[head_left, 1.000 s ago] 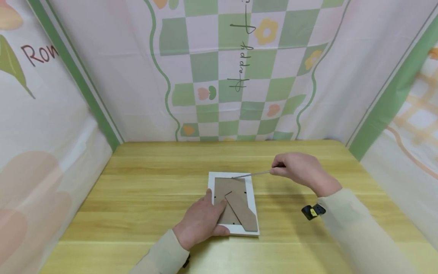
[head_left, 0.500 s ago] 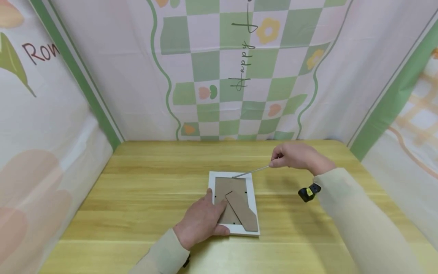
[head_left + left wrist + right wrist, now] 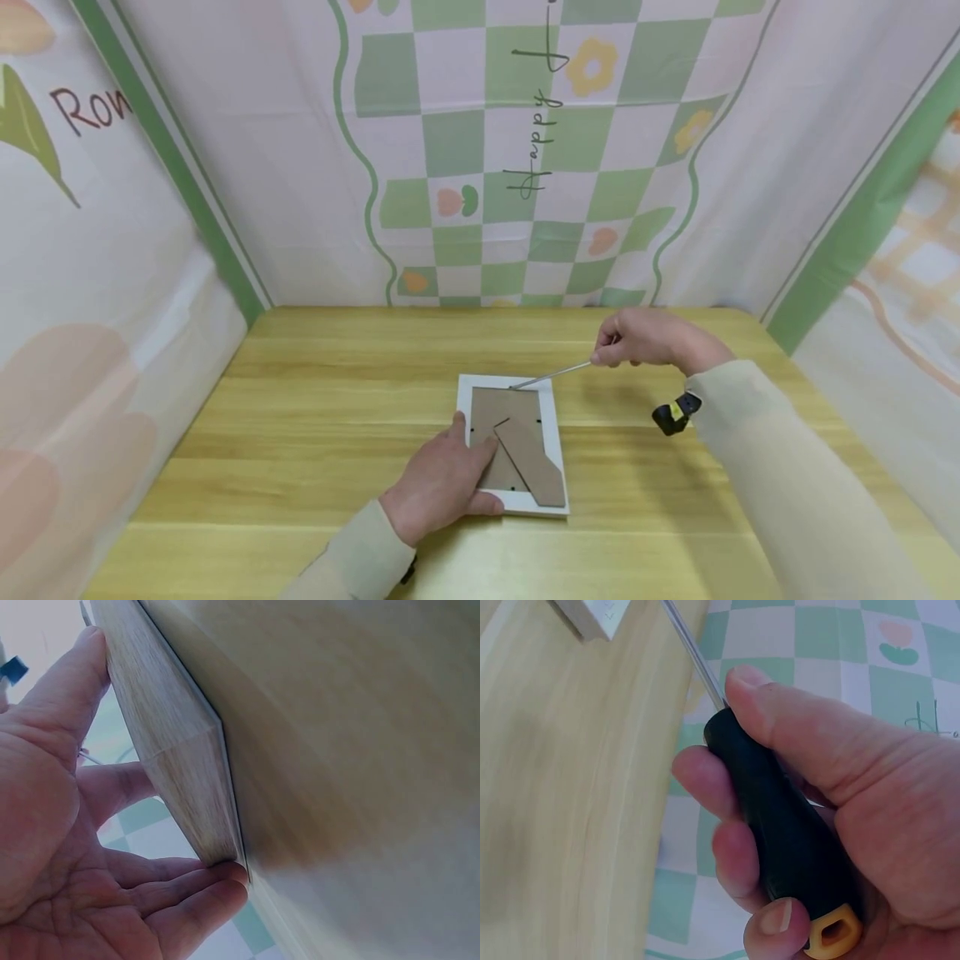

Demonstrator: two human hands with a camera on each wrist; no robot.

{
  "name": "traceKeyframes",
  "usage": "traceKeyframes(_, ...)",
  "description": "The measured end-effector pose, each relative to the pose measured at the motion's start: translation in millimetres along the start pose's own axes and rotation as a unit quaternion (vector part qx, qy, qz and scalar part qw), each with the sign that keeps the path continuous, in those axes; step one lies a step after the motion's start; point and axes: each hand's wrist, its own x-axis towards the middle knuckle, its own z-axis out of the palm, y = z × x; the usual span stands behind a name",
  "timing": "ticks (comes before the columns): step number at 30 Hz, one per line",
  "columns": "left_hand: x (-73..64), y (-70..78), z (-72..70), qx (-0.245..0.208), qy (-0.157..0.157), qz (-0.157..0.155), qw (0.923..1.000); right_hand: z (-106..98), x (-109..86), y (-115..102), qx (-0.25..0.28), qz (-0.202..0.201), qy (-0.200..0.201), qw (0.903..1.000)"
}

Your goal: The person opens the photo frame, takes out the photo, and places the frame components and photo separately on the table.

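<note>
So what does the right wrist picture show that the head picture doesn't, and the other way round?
Only the right wrist view shows the yellow end of the dark handle.

Only the head view shows the left hand, the brown backing, its stand leg and the tip of the metal shaft.

Both show the right hand, part of that shaft, the white frame, the table and the checkered backdrop.

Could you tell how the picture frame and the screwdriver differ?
The picture frame is white with brown backing; the screwdriver has a dark handle and metal shaft. The frame lies flat; the screwdriver slants. Both are handled: the left hand touches the frame, the right hand grips the screwdriver.
</note>
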Motion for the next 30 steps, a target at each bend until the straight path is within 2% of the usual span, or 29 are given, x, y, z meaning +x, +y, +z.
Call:
traceKeyframes(4,0.0,0.8,-0.3,0.002,-0.001,0.001,1.0,9,-8.2,-1,-0.062,-0.028,0.036,0.9971)
traceKeyframes(8,-0.2,1.4,-1.5,-0.001,-0.005,-0.005,1.0,20,-19.2,-5,-0.105,-0.031,0.045,0.993)
traceKeyframes(15,0.1,1.7,-1.9,0.003,-0.006,-0.006,1.0,35,-35.0,-7,-0.111,-0.015,0.053,0.9923)
traceKeyframes(23,1.3,1.7,-1.9,0.018,-0.003,-0.004,0.9998,45,-49.4,-9,-0.093,-0.02,0.104,0.9901)
traceKeyframes(30,1.8,3.2,-3.1,0.037,0.0,-0.002,0.9993,53,-53.0,-19,-0.08,0.013,0.123,0.9891)
